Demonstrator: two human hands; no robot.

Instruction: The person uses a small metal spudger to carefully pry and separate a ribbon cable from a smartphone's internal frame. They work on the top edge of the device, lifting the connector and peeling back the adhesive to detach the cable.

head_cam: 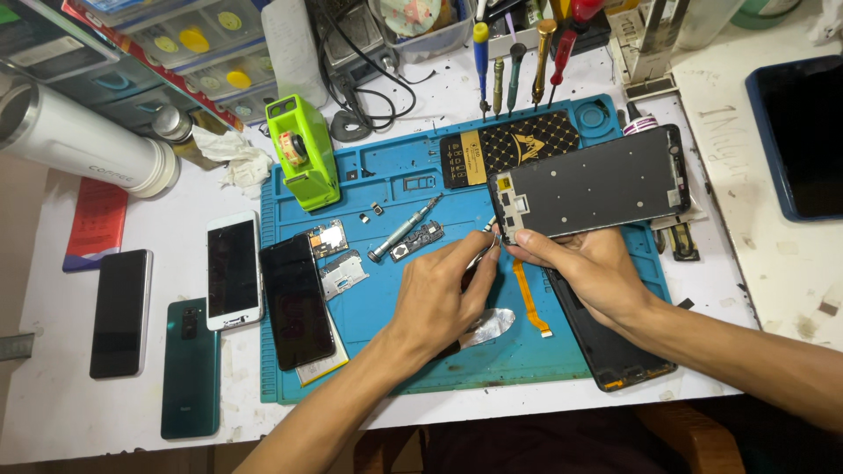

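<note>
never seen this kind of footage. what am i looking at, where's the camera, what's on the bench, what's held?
One picture, from a camera worn on a person's head, looking down at their bare hands. No machine. The right hand holds a phone frame tilted above a blue work mat. The left hand pinches what looks like tweezers at the frame's lower corner. On the mat: a dark phone, small circuit boards, a screwdriver, an orange ribbon cable. Beside it, three more phones on the white table.

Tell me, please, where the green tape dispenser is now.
In the head view, the green tape dispenser stands at the upper left corner of the blue work mat, beside crumpled white tissue.
</note>
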